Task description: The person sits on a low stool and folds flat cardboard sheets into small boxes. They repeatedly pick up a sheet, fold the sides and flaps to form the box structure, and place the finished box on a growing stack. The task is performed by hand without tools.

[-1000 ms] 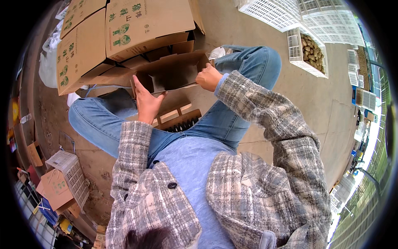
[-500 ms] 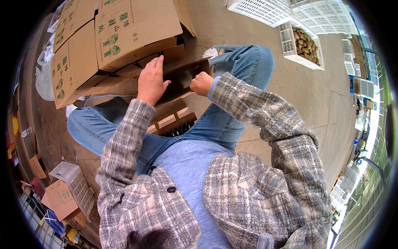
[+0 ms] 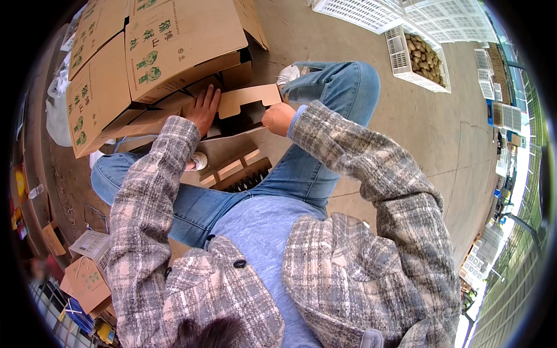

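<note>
Between my knees is an open brown cardboard box (image 3: 235, 129). Its far flap (image 3: 249, 97), with a notch cut in it, stands up above the dark inside. My left hand (image 3: 203, 109) lies against the left end of the box, its fingers stretched out and slightly apart; its thumb is hidden. Closed at the right end, my right hand (image 3: 278, 119) grips the box's edge, with the fingertips out of sight. Nearer to me, a slotted cardboard piece (image 3: 248, 174) with a dark, toothed-looking strip sits between my thighs.
Large printed cardboard cartons (image 3: 185, 43) lie close beyond my left hand. A white crate (image 3: 400, 55) of brown, potato-like produce stands at the far right, beside stacked white crates (image 3: 362, 14). A smaller carton (image 3: 87, 278) and a white plastic bag (image 3: 58, 113) are on the left.
The notched far flap has come into view, upright and lighter. My left hand has moved left and slightly nearer, down to the box's left end. My right hand stays at the right end.
</note>
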Demonstrator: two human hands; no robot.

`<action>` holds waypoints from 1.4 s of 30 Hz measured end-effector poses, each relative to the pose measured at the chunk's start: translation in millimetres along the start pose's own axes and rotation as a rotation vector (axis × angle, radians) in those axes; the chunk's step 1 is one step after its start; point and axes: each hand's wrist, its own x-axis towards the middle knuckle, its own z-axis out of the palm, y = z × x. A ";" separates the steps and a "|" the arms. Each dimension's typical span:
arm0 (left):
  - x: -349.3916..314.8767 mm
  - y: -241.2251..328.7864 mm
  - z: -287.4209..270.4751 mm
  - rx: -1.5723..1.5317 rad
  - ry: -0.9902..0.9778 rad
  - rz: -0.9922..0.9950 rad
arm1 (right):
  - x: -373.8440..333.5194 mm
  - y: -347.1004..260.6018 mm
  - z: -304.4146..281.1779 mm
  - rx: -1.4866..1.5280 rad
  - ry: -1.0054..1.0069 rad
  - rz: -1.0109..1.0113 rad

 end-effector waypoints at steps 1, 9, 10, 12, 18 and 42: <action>-0.6 1.4 -0.2 0.025 0.008 0.014 | -1.0 -0.9 3.0 0.020 0.027 -0.004; 2.5 6.4 -8.9 0.154 -0.139 0.037 | -3.0 1.3 -20.4 0.067 -0.088 -0.081; 4.2 8.0 -13.6 0.156 -0.186 0.038 | -4.5 4.3 -22.6 0.096 -0.086 -0.107; 9.5 10.4 -26.6 0.156 -0.276 0.042 | -12.2 10.3 -32.5 0.212 0.225 -0.191; 10.9 10.7 -35.2 0.235 -0.341 0.045 | -34.8 31.9 -63.5 0.499 0.545 0.511; 6.2 19.2 -42.6 0.072 -0.381 0.064 | 28.0 21.5 -5.8 0.698 -0.042 1.187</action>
